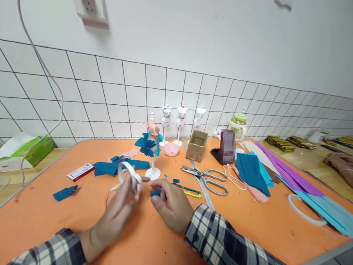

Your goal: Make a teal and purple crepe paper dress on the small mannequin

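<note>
My left hand (117, 212) is closed around a white tape roll (124, 166), whose loose end trails down on the left. My right hand (173, 204) pinches a small blue crepe paper piece (155, 193), mostly hidden by the fingers. Just beyond both hands stands a small dress form (152, 129) wrapped in peach paper, with a blue ruffle (146, 144) round its waist. Blue paper strips (107, 168) lie to its left. A yellow and green cutter (190, 191) and open metal scissors (205, 178) rest right of my right hand.
Several white dress forms (181, 114) stand by the wall behind a pink bowl (171, 149) and a cardboard box (196, 146). A phone (227, 147) leans nearby. Folded blue paper (253, 172) and purple paper (296, 174) cover the right side. Another person's hand (351, 164) is far right.
</note>
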`<state>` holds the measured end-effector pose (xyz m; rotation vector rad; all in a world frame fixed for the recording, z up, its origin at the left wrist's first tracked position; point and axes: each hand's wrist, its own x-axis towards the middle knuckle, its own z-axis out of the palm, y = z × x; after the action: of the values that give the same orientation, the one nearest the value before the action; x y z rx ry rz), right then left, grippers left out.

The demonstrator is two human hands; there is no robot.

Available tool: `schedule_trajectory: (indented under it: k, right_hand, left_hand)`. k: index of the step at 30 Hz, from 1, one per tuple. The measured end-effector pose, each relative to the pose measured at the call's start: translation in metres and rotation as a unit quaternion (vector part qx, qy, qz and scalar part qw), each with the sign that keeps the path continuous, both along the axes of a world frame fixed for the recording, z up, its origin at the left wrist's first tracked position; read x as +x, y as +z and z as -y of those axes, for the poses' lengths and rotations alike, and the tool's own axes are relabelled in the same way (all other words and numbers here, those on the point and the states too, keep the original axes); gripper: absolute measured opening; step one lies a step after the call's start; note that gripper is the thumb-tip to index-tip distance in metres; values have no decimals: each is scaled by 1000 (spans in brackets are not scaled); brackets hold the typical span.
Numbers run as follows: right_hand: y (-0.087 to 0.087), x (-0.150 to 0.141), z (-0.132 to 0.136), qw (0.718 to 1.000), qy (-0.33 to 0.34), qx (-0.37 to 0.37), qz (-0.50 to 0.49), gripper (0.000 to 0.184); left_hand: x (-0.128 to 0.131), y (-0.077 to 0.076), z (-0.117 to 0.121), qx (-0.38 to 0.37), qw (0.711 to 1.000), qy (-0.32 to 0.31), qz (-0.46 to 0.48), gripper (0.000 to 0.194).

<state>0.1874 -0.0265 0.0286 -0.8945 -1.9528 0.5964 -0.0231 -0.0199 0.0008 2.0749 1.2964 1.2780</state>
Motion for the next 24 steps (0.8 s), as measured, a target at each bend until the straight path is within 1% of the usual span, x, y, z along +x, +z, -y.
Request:
schedule_trajectory:
  k: [2, 3, 5, 6, 8, 10, 12, 14, 15, 17, 19, 20, 22, 24]
  right_hand:
    - [-2, -6, 4, 997, 6, -65, -41, 28]
    - [-3, -9, 5, 994, 8, -94, -52, 23]
    - [-8, -15, 6, 989, 18, -134, -62, 9]
    - [-11, -17, 6, 987, 27, -145, -60, 3]
    - [-17, -22, 6, 985, 49, -162, -41, 8]
    - [-21, -25, 7, 982, 68, -174, -5, 11]
    - [-21, -24, 7, 980, 87, -175, 37, 12]
    - [-15, -19, 8, 979, 89, -153, 97, 8]
    - [-11, -15, 8, 980, 75, -130, 131, 6]
    - [-3, -8, 7, 983, 8, -53, 178, 12]
    - [3, -2, 6, 979, -63, 34, 189, 21]
    - [4, 0, 5, 976, -89, 64, 189, 25]
    - [4, 2, 4, 970, -121, 86, 195, 30]
    - [2, 1, 3, 964, -135, 88, 209, 29]
  left_hand:
    - [9, -11, 8, 18, 998, -52, -16, 60]
    - [12, -14, 11, 17, 997, -72, -21, 61]
    - [16, -15, 15, 7, 996, -89, -10, 61]
    - [19, -14, 16, 0, 996, -87, 0, 60]
    - [25, -10, 20, -4, 998, -67, 12, 56]
    - [30, -7, 22, 1, 999, -52, -3, 48]
    - [30, -4, 21, 15, 998, -51, -37, 40]
    - [27, -3, 16, 28, 996, -42, -72, 34]
    - [24, -3, 13, 42, 995, -35, -89, 33]
    - [19, -3, 6, 102, 986, -31, -132, 36]
    - [16, -3, 2, 182, 964, -44, -187, 46]
    - [16, -3, 2, 214, 951, -54, -215, 51]
    - [18, -3, 5, 240, 932, -71, -264, 55]
    - [20, -1, 10, 232, 924, -82, -293, 55]
